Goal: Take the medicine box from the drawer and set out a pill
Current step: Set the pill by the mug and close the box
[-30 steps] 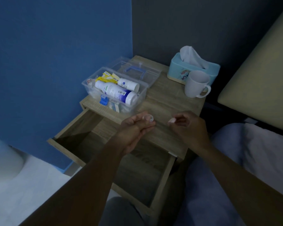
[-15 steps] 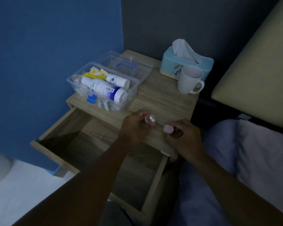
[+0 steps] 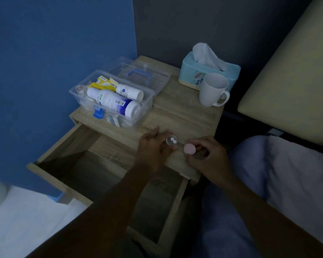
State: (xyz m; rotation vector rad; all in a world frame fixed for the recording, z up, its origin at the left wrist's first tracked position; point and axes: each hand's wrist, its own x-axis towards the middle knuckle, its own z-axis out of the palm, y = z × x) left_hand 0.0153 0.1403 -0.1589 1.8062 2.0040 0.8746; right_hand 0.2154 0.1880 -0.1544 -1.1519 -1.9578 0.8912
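The clear medicine box (image 3: 147,101) stands open on the wooden nightstand (image 3: 185,116), holding white bottles and yellow packets; its lid with a blue handle (image 3: 138,75) lies behind it. My left hand (image 3: 153,146) holds a small clear vial (image 3: 172,142) upright on the nightstand's front edge, with two white pills visible inside. Just right of it, my right hand (image 3: 205,155) pinches the vial's pink cap (image 3: 189,148). The drawer (image 3: 110,175) below is pulled open and looks empty.
A white mug (image 3: 213,90) and a teal tissue box (image 3: 209,71) stand at the nightstand's back right. A blue wall is on the left, a bed with a cream headboard (image 3: 287,75) and pale bedding on the right.
Both hands came down from mid-air to the nightstand's front edge. The vial now rests on the wood with its opening up, and the cap sits lower beside it.
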